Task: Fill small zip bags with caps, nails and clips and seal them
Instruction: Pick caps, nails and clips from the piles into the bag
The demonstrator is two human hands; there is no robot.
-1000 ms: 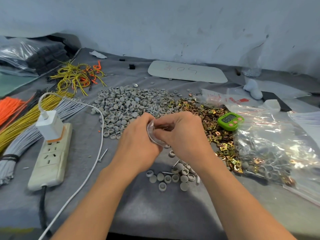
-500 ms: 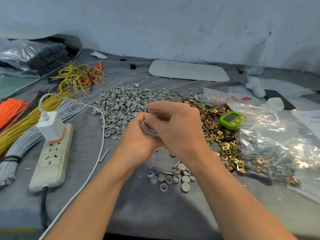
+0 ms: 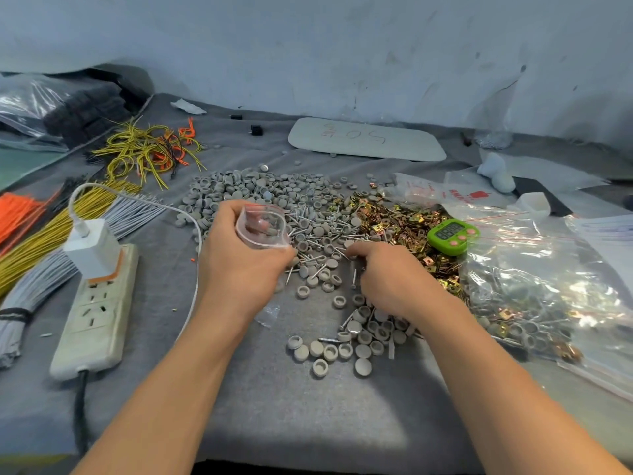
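Observation:
My left hand (image 3: 239, 265) grips a small clear zip bag (image 3: 262, 229) with its mouth held open; a few small parts lie inside it. My right hand (image 3: 390, 282) is down on the table to the right of the bag, fingers curled, fingertips pinching at loose nails (image 3: 318, 231). A big heap of grey caps (image 3: 260, 190) lies behind the hands, and gold clips (image 3: 387, 217) spread out to its right. A smaller group of caps (image 3: 342, 347) sits in front of my right hand. Another flat zip bag (image 3: 269, 315) lies under my left wrist.
A power strip (image 3: 96, 310) with a white charger (image 3: 92, 246) and its cable lies at the left, beside wire bundles (image 3: 30, 248). A green timer (image 3: 452, 233) sits on the clips. A large clear bag (image 3: 548, 286) of parts lies at the right.
My hands have separated. The right hand let go of the bag and dropped onto the nails; the left hand lifted the bag up and to the left, its mouth now open.

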